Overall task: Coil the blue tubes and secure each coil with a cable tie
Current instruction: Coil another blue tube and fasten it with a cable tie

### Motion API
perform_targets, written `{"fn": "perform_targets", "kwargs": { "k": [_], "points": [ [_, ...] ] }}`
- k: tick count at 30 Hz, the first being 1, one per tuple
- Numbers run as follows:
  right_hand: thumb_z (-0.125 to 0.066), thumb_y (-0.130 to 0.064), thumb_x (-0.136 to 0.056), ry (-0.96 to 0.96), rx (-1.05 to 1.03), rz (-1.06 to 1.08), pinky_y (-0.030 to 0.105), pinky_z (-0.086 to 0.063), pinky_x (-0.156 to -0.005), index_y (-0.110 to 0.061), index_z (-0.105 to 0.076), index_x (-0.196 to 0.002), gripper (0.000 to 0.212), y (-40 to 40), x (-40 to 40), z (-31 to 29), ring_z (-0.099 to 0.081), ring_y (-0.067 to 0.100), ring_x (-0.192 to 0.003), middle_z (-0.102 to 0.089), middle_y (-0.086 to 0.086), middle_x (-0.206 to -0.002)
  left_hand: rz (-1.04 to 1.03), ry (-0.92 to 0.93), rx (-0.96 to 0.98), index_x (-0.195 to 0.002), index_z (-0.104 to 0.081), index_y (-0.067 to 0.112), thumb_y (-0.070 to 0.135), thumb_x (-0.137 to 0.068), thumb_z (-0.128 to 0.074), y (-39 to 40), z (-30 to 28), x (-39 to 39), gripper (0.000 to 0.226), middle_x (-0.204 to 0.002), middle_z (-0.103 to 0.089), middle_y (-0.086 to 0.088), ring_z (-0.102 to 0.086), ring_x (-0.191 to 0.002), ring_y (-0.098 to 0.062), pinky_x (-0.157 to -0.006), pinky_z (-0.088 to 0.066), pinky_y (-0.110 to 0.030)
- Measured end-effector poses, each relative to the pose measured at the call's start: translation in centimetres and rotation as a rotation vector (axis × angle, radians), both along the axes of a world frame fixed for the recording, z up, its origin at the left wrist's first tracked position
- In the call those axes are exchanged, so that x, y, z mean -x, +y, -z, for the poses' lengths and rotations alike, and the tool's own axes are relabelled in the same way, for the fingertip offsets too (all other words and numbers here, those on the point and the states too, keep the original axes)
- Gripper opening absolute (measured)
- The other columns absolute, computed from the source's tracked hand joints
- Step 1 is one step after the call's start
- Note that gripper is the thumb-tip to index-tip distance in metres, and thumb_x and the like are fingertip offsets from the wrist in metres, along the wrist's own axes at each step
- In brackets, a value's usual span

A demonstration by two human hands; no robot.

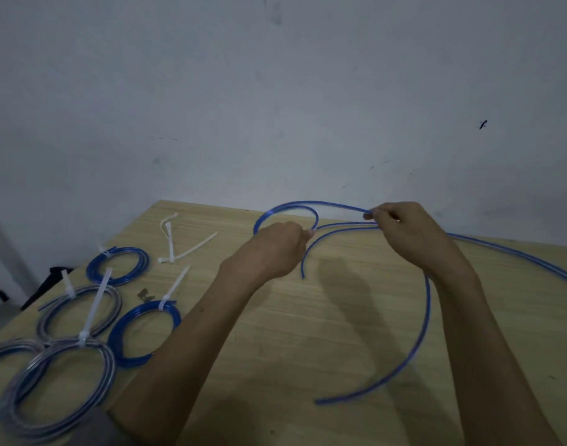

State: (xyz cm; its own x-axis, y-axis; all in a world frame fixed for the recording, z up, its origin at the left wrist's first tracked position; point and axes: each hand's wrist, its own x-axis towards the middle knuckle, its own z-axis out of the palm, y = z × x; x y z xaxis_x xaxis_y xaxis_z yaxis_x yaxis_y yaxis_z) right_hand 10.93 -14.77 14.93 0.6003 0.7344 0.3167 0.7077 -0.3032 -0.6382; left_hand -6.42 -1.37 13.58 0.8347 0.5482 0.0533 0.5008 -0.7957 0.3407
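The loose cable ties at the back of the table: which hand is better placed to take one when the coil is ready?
Probably the left hand. The loose cable ties lie on the table to its left, nearer than to the right hand, which pinches the blue tube farther away.

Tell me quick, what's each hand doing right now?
Left hand: closed, gripping the blue tube at its first loop.
Right hand: closed, pinching the same tube further along.
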Motion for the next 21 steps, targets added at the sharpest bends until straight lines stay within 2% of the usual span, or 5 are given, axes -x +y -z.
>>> {"fn": "perform_targets", "kwargs": {
  "k": [3, 6, 12, 14, 21],
  "points": [
    [-0.046, -0.018, -0.103, 0.117, -0.074, -0.087, 0.027, -0.037, -0.059, -0.012, -0.074, -0.111, 0.029, 0.0, 1.3, -0.4, -0.042, 0.009, -0.053, -0.052, -0.013, -0.057, -0.072, -0.146, 0.025, -0.110, -0.061, 0.009, 0.031, -0.110, -0.026, 0.9, 0.2, 0.1, 0.041, -0.102, -0.067, -0.012, -0.060, -0.103, -0.032, -0.099, -0.040, -0.043],
    [-0.047, -0.023, -0.104, 0.198, -0.119, -0.153, 0.030, -0.039, -0.061, -0.017, -0.074, -0.108, 0.028, 0.5, 2.8, -0.7, -0.045, 0.001, -0.052, -0.052, -0.009, -0.069, -0.096, -0.350, 0.169, -0.087, -0.048, 0.013, 0.043, -0.108, -0.025, 1.4, 0.6, 0.2, 0.044, -0.075, -0.051, 0.002, -0.052, -0.076, -0.021, -0.082, -0.038, -0.040],
    [-0.046, -0.030, -0.105, 0.188, -0.215, -0.169, 0.023, -0.039, -0.072, -0.020, -0.073, -0.108, 0.029, 1.6, 5.2, -0.9, -0.051, -0.012, -0.064, -0.056, -0.033, -0.063, -0.030, -0.646, 0.448, -0.088, -0.042, 0.011, 0.058, -0.102, -0.032, 0.3, -0.7, 0.4, 0.050, -0.086, -0.043, 0.000, -0.046, -0.082, -0.008, -0.074, -0.037, -0.025],
    [-0.046, -0.029, -0.105, 0.201, -0.206, -0.206, 0.021, -0.038, -0.071, -0.019, -0.073, -0.107, 0.028, 1.8, 5.9, -0.9, -0.052, -0.014, -0.064, -0.055, -0.038, -0.062, -0.001, -0.741, 0.483, -0.087, -0.042, 0.015, 0.055, -0.102, -0.039, 0.1, -1.1, 0.4, 0.043, -0.080, -0.037, 0.005, -0.038, -0.070, -0.003, -0.064, -0.035, -0.016],
    [-0.044, -0.025, -0.107, 0.304, -0.238, -0.375, 0.033, -0.037, -0.055, -0.019, -0.067, -0.106, 0.024, 2.9, 8.4, -0.4, -0.040, 0.010, -0.055, -0.047, -0.007, -0.061, -0.011, -0.999, 0.665, -0.107, -0.060, 0.019, 0.042, -0.104, -0.044, -0.2, -1.7, 0.3, 0.028, -0.079, -0.055, 0.019, -0.054, -0.079, 0.005, -0.081, -0.043, -0.012]
  ]
}}
